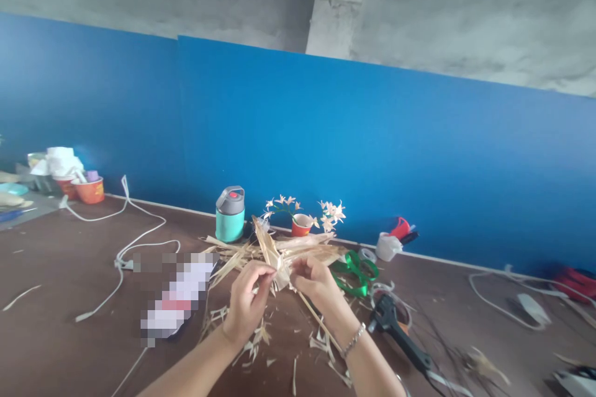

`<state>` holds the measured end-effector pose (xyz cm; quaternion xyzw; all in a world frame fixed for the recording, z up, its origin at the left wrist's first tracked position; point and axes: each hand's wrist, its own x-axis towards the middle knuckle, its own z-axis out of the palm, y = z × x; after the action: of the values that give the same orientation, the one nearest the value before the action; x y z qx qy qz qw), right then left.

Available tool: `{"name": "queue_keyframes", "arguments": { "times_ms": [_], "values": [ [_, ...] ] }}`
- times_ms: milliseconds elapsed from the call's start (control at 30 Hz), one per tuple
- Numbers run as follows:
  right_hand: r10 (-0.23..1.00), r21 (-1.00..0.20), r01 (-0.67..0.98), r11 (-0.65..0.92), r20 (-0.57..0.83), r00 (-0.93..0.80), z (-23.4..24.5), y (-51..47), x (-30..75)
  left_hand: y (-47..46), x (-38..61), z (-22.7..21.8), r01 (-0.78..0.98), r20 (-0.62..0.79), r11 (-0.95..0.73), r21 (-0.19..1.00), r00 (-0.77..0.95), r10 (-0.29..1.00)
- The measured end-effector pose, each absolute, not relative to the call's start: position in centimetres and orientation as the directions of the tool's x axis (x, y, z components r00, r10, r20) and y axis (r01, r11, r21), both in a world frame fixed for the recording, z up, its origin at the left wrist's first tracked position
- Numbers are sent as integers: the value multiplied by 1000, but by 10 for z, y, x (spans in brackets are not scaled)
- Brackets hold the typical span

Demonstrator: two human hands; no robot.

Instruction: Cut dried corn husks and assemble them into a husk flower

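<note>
My left hand (249, 298) pinches a pale piece of dried corn husk (282, 276) between thumb and fingertips. My right hand (316, 288) faces it with fingers curled together at the husk's right edge; what lies between those fingertips is partly hidden. A thin straw-coloured stick (319, 321) slants beneath my right hand. Just beyond the hands lies a pile of dry husks (321, 252), with one broad leaf (266, 242) rising from it. Husk scraps (255, 344) are scattered on the brown table below my wrists.
A teal-and-grey flask (230, 217) and a red cup (301, 226) with husk flowers (331, 214) stand at the blue partition (326, 136). Right: green ribbon (358, 276), tape roll (367, 255), black glue gun (403, 335). Left: a pixelated phone-like object (179, 298), white cables (121, 254), cups (89, 191).
</note>
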<state>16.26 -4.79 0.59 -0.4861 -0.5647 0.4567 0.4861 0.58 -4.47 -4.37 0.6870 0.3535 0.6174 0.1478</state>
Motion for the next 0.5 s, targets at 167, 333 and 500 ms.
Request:
{"name": "queue_keyframes", "arguments": {
  "times_ms": [167,333,500],
  "values": [
    [992,-983,-173,-59,-39,-116,9,-53,160,-46,7,-43,330,782,-743,582,23,623],
    [997,-994,-101,-45,-38,-73,9,-53,160,-47,8,-42,306,753,-727,614,47,656],
    [993,-997,-70,-28,-20,-114,8,-53,156,-47,9,-43,275,635,-617,737,30,772]
  ]
}}
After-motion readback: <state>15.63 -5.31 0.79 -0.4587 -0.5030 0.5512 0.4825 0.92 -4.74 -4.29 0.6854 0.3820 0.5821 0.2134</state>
